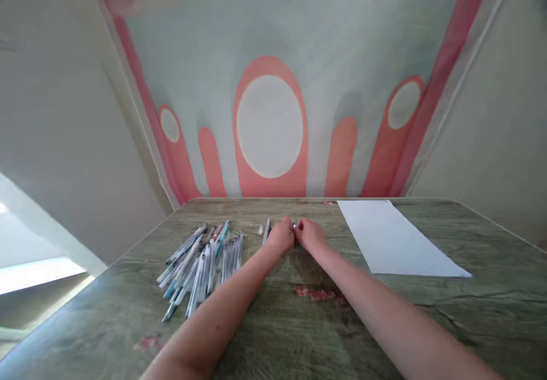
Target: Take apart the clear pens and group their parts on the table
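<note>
Both my hands meet near the middle of the table. My left hand (281, 236) and my right hand (310, 234) pinch a small pen (293, 228) between their fingertips; only a short bit of it shows. Just left of my left hand a single pen (266, 231) lies on the table with a small white cap (260, 229) beside it. Farther left sits a loose pile of several pens (200, 263), grey, white and teal.
A white sheet of paper (395, 238) lies to the right of my hands. The table (491, 306) has a greenish wood-grain top with red stains. A curtain with pink shapes hangs behind the far edge.
</note>
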The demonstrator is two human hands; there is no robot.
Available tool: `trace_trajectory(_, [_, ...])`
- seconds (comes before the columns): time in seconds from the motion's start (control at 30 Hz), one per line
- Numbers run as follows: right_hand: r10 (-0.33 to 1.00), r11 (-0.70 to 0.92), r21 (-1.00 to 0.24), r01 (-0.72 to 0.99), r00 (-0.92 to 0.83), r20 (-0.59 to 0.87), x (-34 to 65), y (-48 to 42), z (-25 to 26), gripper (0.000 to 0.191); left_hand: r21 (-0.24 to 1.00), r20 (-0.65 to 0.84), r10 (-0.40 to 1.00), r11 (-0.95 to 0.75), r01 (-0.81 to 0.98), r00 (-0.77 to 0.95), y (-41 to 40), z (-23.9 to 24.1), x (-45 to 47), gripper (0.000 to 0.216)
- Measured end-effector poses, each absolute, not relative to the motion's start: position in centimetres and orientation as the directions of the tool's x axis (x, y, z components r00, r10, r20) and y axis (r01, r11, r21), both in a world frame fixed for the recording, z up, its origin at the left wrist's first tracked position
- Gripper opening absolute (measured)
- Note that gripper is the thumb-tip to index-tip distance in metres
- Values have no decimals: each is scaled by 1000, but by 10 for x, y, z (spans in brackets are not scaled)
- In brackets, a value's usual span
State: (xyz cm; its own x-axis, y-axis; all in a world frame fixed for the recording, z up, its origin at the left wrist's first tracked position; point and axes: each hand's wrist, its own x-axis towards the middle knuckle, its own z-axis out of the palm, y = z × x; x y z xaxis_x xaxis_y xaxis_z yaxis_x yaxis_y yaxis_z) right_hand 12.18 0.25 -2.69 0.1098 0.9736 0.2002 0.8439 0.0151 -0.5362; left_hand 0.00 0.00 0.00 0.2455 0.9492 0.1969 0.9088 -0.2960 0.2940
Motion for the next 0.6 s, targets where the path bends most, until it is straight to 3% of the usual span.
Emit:
trace_trajectory(0.2, [970, 125, -546, 829, 14, 243, 133, -6, -29, 13, 308, 235, 934, -333, 891, 267, 7, -1, -20, 17])
trace_trajectory(0.4, [946, 244, -541, 805, -75, 316, 137, -17, -31, 25, 351, 232, 926, -365, 862, 297, 11, -14, -23, 26])
trace_trajectory(0.6, [933, 275, -536, 798, -87, 348, 136, -20, -37, 24, 386, 224, 927, -367, 846, 300, 11, -18, -18, 25])
